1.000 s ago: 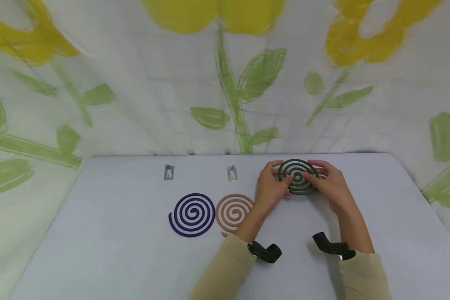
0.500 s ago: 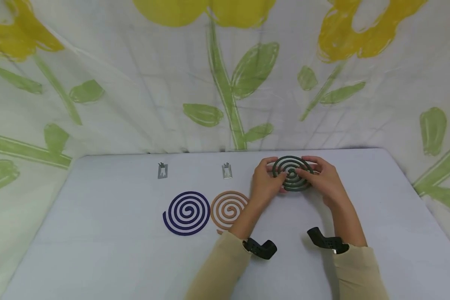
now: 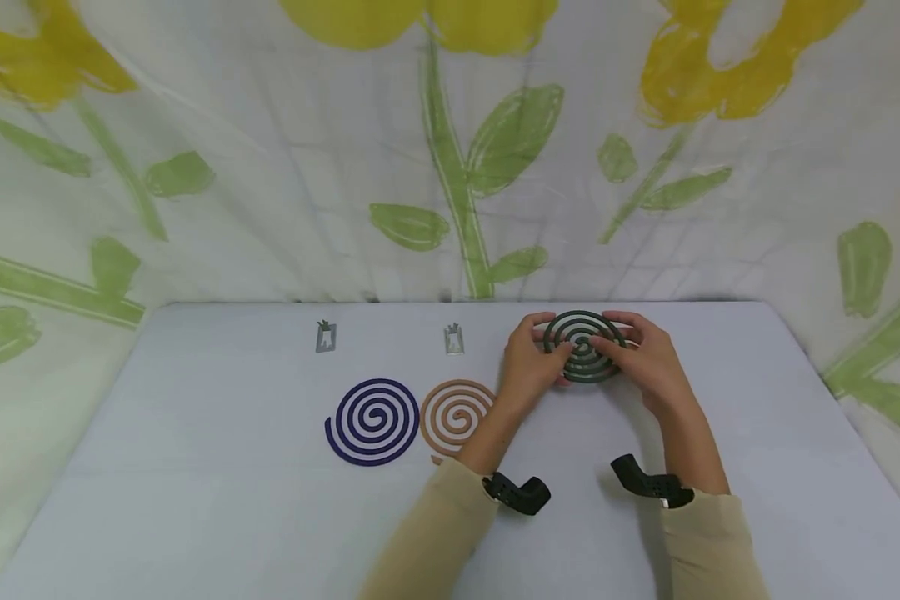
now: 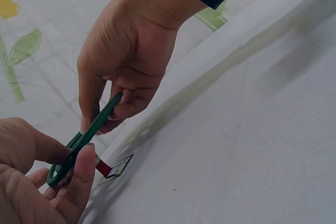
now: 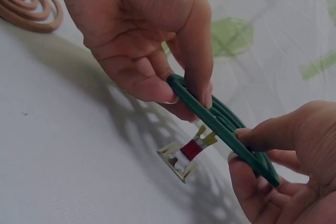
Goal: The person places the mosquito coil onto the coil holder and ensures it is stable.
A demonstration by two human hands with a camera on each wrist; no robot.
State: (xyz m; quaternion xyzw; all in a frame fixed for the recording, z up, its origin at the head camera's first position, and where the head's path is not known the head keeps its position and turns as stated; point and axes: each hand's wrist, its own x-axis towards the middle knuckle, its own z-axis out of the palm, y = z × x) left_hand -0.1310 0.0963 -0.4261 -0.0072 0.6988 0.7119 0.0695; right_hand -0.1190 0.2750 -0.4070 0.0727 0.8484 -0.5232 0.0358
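A green mosquito coil (image 3: 586,381) is held tilted above the white table at the back right. My left hand (image 3: 528,367) pinches its left side, thumb on the face and fingers behind. On the opposite side my right hand (image 3: 651,357) grips it the same way. Beneath the coil, the right wrist view shows a small metal coil stand (image 5: 190,149) with a raised prong, red in the middle and yellowish at the tip. Its prong top comes close to the coil's underside. The stand is hidden behind the coil and hands in the head view.
A dark blue coil (image 3: 376,414) and an orange-brown coil (image 3: 458,415) lie flat side by side, the latter partly covered by my left forearm. Two more metal stands (image 3: 326,337) sit behind them, near the table's back edge. A flower-printed curtain (image 3: 300,183) hangs behind.
The head view has shifted slightly. Both hands keep hold of the green coil in nearly the same spot over the table.
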